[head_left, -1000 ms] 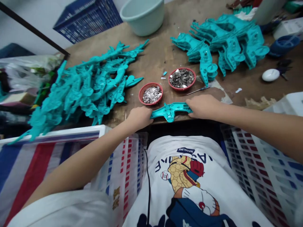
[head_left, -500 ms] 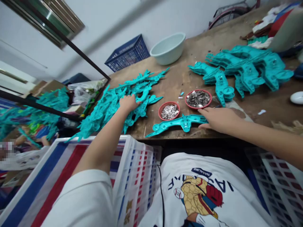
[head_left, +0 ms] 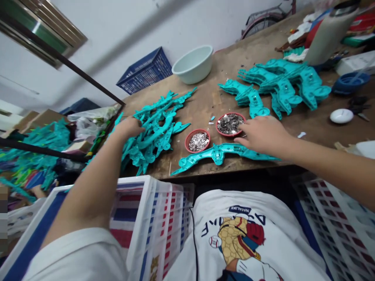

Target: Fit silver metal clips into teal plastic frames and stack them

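Observation:
My left hand is over the left side of a pile of teal plastic parts, fingers curled down. What they grip is hidden. My right hand reaches to the right rim of a red basket of small dark metal pieces. Its thumb and forefinger are bent toward each other, with a thin shiny thing too small to name by the fingertips. Below that hand, a long arched teal part lies along the table's front edge. To its upper left stands a second red basket of small silvery pieces.
Stacked teal parts lie at the back right, near a bottle and a white oval object. A pale basin and blue crate stand by the wall. White crates flank my lap.
My left hand has shifted left over the pile. My right hand has left the end of the arched part and moved up to the dark-piece basket. The view has swung right.

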Tool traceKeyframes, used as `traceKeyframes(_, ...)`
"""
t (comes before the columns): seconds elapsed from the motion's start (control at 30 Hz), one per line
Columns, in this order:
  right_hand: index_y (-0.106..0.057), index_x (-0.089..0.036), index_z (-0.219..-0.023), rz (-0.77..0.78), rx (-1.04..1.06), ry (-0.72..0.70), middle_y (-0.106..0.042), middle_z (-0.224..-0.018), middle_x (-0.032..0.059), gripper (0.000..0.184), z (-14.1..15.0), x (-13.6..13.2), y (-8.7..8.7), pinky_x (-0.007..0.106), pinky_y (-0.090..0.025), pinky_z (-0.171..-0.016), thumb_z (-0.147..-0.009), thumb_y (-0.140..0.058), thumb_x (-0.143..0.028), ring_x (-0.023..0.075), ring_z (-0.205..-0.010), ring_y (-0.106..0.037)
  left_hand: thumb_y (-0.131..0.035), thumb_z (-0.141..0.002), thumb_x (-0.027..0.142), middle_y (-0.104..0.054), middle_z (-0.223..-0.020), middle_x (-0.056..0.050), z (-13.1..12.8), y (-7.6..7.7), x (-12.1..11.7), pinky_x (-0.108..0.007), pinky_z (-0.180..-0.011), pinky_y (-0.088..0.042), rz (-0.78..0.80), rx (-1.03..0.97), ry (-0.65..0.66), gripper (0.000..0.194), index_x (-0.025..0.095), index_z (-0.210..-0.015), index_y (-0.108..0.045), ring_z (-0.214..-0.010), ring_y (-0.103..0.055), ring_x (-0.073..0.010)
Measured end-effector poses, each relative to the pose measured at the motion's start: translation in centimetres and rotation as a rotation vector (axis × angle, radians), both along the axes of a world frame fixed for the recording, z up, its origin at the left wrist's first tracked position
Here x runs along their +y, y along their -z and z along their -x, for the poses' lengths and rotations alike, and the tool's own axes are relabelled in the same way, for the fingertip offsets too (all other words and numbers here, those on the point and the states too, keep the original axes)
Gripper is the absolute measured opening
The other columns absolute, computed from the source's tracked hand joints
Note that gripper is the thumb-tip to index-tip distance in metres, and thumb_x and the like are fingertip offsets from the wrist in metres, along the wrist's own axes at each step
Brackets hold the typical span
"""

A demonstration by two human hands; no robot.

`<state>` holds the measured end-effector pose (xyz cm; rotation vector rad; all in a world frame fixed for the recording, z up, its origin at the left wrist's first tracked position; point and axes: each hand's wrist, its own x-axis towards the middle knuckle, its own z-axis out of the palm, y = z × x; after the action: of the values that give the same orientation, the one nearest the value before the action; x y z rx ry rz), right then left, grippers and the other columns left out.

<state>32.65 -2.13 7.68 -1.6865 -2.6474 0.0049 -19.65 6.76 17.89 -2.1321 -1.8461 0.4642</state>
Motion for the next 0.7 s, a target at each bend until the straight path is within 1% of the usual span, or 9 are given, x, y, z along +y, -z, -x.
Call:
traceKeyframes(0.1, -0.086, -0.018, -0.128, -0.008, 0.125, 0.056, -0.086, -0.119, 0.0187, 0.050, -1.0, 0.6, -0.7, 0.049, -0.060, -0.094, -0.115, -0.060, -0.059, 0.0420, -0.117, -0.080, -0.046, -0.109, 0.066, -0.075, -0.094, -0.011, -0.7, -3.8, -0.7, -0.039, -0.090, -0.056, 0.036, 0.098, -0.081, 0.064, 0.012, -0.110, -0.080, -0.082, -0.057, -0.0222)
traceKeyframes(0.17, -0.083, -0.020, -0.140, -0.066, 0.272, 0.043, -0.085, -0.131, 0.0181, 0.050, -1.6, 0.9, -0.7, 0.053, -0.061, -0.103, -0.115, -0.061, -0.057, 0.0428, -0.125, -0.078, -0.039, -0.110, 0.067, -0.077, -0.108, -0.012, -1.8, -5.8, -2.1, -0.037, -0.096, -0.058, 0.034, 0.109, -0.054, 0.068, 0.013, -0.122, -0.079, -0.090, -0.061, -0.0221)
traceKeyframes(0.23, -0.071, -0.021, -0.162, -0.209, 0.404, -0.020, -0.074, -0.158, 0.0185, 0.062, -2.0, 0.8, -0.6, 0.061, -0.056, -0.120, -0.111, -0.068, -0.057, 0.0469, -0.147, -0.068, -0.031, -0.111, 0.073, -0.076, -0.128, -0.012, -3.3, -6.8, -4.1, -0.036, -0.111, -0.056, 0.017, 0.040, 0.096, 0.075, 0.015, -0.121, -0.077, -0.107, -0.065, -0.0214)
traceKeyframes(0.3, -0.053, -0.023, -0.179, -0.364, 0.449, -0.101, -0.053, -0.183, 0.0175, 0.087, -2.1, 0.4, -0.5, 0.071, -0.041, -0.136, -0.105, -0.080, -0.060, 0.0524, -0.169, -0.045, -0.031, -0.111, 0.076, -0.070, -0.142, -0.012, -5.1, -6.7, -6.5, -0.038, -0.121, -0.052, 0.010, -0.071, 0.288, 0.075, 0.017, -0.116, -0.076, -0.122, -0.066, -0.0214)
traceKeyframes(0.4, -0.042, -0.026, -0.186, -0.449, 0.383, -0.136, -0.036, -0.193, 0.0165, 0.108, -1.8, -0.2, -0.5, 0.079, -0.022, -0.143, -0.096, -0.094, -0.057, 0.0570, -0.179, -0.023, -0.039, -0.113, 0.071, -0.064, -0.150, -0.013, -8.3, -4.4, -10.0, -0.044, -0.121, -0.054, 0.045, -0.159, 0.480, 0.063, 0.020, -0.106, -0.075, -0.129, -0.068, -0.0243)
traceKeyframes(0.43, -0.041, -0.022, -0.186, -0.412, 0.340, -0.106, -0.040, -0.190, 0.0211, 0.111, -1.6, -0.1, -0.5, 0.080, -0.024, -0.141, -0.095, -0.096, -0.053, 0.0588, -0.177, -0.026, -0.041, -0.114, 0.066, -0.064, -0.153, -0.014, -9.3, -3.2, -11.1, -0.047, -0.122, -0.054, 0.062, -0.155, 0.524, 0.057, 0.021, -0.104, -0.074, -0.132, -0.068, -0.0267)
traceKeyframes(0.5, -0.045, -0.013, -0.182, -0.229, 0.245, 0.003, -0.061, -0.172, 0.0301, 0.108, -1.3, 0.2, -0.4, 0.079, -0.038, -0.133, -0.094, -0.097, -0.045, 0.0609, -0.164, -0.049, -0.042, -0.117, 0.056, -0.061, -0.163, -0.018, -10.9, -0.5, -12.9, -0.053, -0.125, -0.051, 0.091, -0.140, 0.570, 0.048, 0.021, -0.104, -0.073, -0.142, -0.066, -0.0321)
traceKeyframes(0.6, -0.068, -0.011, -0.160, 0.147, 0.095, 0.092, -0.082, -0.135, 0.0261, 0.077, -1.0, 1.0, -0.1, 0.063, -0.061, -0.108, -0.094, -0.095, -0.040, 0.0531, -0.128, -0.077, -0.046, -0.116, 0.047, -0.049, -0.177, -0.028, -12.2, 3.8, -14.5, -0.059, -0.125, -0.051, 0.140, -0.176, 0.503, 0.038, 0.019, -0.122, -0.069, -0.153, -0.063, -0.0384)
traceKeyframes(0.7, -0.079, -0.017, -0.139, 0.265, 0.004, 0.039, -0.084, -0.129, 0.0231, 0.053, -0.5, 1.1, 0.5, 0.052, -0.064, -0.093, -0.096, -0.090, -0.045, 0.0480, -0.117, -0.080, -0.058, -0.106, 0.050, -0.059, -0.168, -0.032, -12.4, 7.5, -14.3, -0.060, -0.120, -0.054, 0.247, -0.201, 0.324, 0.056, 0.014, -0.148, -0.058, -0.155, -0.063, -0.0447)
